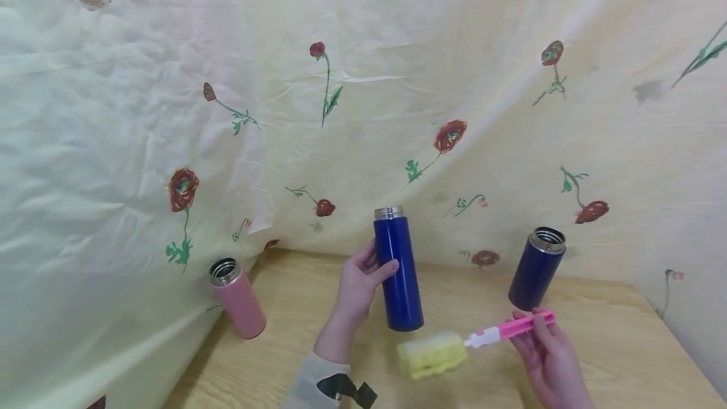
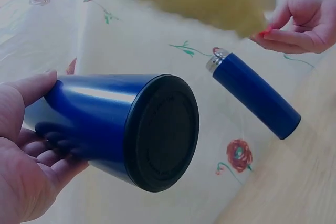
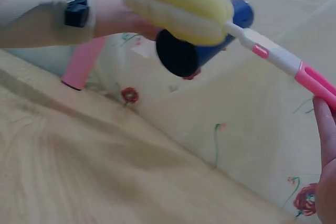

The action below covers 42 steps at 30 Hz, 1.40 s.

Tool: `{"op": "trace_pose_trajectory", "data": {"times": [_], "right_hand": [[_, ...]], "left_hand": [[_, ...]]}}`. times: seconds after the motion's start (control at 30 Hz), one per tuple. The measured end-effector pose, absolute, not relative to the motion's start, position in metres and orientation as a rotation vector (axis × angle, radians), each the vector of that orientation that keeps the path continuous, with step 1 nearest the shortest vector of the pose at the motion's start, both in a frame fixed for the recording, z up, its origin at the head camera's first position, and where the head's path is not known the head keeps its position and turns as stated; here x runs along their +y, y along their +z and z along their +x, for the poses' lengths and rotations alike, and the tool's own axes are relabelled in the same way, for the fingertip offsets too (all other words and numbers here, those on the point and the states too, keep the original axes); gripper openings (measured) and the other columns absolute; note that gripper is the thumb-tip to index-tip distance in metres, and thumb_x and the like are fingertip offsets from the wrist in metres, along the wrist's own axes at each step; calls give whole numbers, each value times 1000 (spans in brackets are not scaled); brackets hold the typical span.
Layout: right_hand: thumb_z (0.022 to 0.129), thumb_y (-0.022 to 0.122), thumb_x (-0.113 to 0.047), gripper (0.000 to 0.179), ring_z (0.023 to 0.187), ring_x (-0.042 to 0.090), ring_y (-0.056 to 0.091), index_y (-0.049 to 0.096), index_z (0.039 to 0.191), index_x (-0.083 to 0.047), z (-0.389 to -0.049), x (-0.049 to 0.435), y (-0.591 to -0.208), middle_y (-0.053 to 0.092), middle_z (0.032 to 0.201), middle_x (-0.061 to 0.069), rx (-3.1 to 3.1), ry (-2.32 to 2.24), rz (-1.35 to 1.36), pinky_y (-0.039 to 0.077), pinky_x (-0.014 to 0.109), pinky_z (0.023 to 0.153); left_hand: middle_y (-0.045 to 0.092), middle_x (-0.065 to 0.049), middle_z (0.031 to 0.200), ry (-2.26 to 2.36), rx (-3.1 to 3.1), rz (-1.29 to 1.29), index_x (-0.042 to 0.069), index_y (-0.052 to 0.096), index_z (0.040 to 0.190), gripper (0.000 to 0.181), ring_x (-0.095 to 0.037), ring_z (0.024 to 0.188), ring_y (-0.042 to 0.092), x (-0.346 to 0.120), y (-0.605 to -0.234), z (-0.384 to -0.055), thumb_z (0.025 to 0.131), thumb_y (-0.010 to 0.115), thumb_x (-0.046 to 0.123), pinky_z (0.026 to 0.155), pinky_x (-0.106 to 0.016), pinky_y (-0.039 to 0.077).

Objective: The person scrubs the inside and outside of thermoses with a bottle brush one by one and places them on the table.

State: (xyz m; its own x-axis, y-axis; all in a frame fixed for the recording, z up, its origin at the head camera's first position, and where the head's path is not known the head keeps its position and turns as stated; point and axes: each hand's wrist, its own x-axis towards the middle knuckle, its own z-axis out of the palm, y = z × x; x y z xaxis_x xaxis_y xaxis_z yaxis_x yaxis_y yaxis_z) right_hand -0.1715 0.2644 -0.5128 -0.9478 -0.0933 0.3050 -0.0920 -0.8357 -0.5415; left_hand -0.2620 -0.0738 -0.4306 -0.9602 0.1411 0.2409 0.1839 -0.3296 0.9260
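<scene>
My left hand (image 1: 360, 276) grips a tall blue thermos bottle (image 1: 402, 295) around its side, thumb across the front. Its lid is off and the steel mouth points up in the head view; the left wrist view shows its dark base (image 2: 163, 132). In my right hand (image 1: 548, 358), the fingers pinch the pink end of a bottle brush (image 1: 434, 355). The yellow-and-white sponge head (image 3: 178, 6) points left, below the blue bottle in the head view and overlapping it in the right wrist view.
At the right stands a shorter dark blue thermos (image 1: 534, 273), lidless, just beyond my right hand. A pink thermos (image 1: 241, 305), also lidless, stands at the left by the hanging cloth. The wooden table (image 1: 625, 346) meets flower-printed cloth (image 1: 369, 163) at its back and left.
</scene>
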Motion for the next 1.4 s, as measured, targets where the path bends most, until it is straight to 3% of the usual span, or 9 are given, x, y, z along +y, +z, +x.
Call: {"op": "trace_pose_trajectory", "data": {"times": [0.37,0.83,1.4], "right_hand": [[115,33,-2,23,112,33,76,56,119,-3,-161,244,-521,75,121,22,956,-3011,-457,58,40,99],[115,41,-4,13,110,30,76,53,117,-7,-160,239,-524,77,117,19,1044,-3038,-259,59,38,97],[115,38,-3,17,112,33,76,54,119,-4,-162,245,-521,75,119,21,1024,-3027,-310,58,40,98]], "left_hand": [[58,-20,153,-2472,-1878,-458,4,48,159,78,-35,138,59,-71,-428,-264,92,86,11,115,-47,48],[59,-21,152,-2545,-1829,-462,2,47,159,76,-36,138,59,-71,-427,-265,93,84,11,115,-45,48],[55,-21,155,-2532,-1785,-486,1,41,162,83,-36,140,57,-70,-436,-264,93,85,14,116,-45,47]]}}
